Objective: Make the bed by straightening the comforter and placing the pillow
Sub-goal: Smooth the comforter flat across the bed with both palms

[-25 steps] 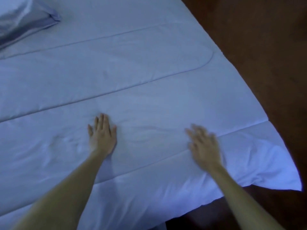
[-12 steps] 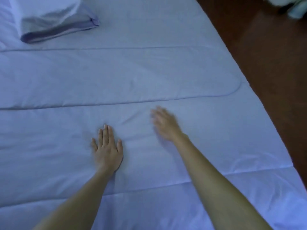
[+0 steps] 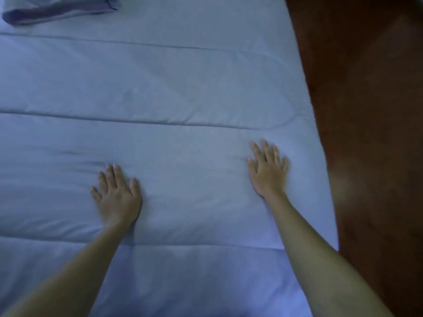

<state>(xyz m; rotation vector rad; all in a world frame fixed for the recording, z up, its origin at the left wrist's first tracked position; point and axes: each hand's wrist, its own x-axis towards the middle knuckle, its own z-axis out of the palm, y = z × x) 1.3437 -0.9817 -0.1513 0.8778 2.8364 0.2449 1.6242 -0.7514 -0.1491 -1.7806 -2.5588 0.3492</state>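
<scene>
Across most of the frame lies the comforter [image 3: 160, 88], pale blue, quilted in long seams, nearly smooth. Upper left, the pillow [image 3: 57, 8] sits partly out of view. Both grips are released: left hand [image 3: 117, 195] and right hand [image 3: 269, 170] press flat, seemingly to sweep out faint creases.

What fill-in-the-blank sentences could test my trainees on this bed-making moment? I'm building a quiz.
1. Both hands lie ____ on the comforter, fingers straight.
2. The right hand is nearer the bed's edge beside the ____ floor.
3. The pillow sits at the picture's top ____ corner.
4. The left hand holds ____.

Missing: flat; brown; left; nothing
</scene>
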